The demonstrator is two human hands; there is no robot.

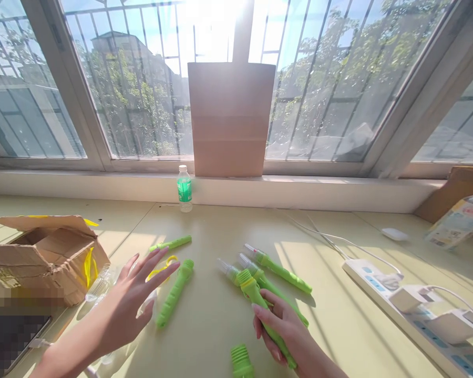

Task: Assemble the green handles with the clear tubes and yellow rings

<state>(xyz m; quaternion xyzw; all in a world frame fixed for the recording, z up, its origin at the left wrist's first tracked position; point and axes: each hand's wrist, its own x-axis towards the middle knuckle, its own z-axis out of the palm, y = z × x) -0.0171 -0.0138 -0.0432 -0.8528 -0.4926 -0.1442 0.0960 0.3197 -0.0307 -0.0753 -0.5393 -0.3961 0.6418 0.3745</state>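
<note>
My right hand (287,325) is closed round a green plastic tube (249,283) with a threaded end pointing away from me. Just beyond it lie several similar green tubes (286,274), some tipped with clear pointed caps (253,251). My left hand (128,304) hovers with fingers spread, holding nothing visible. Under and around its fingers are a yellow loop-shaped piece (157,272) and clear plastic pieces (100,283), partly hidden. Beside it rest a threaded green tube (175,294) and a thinner green tube (177,242). Another threaded green end (241,359) shows at the bottom edge.
An open cardboard box (69,262) stands at left, above a dark flat object (16,341). A bottle with a green label (184,189) stands by the sill. On the right are a power strip (372,283) with plugs and cables, a white mouse-like object (394,234) and a larger bottle (457,220).
</note>
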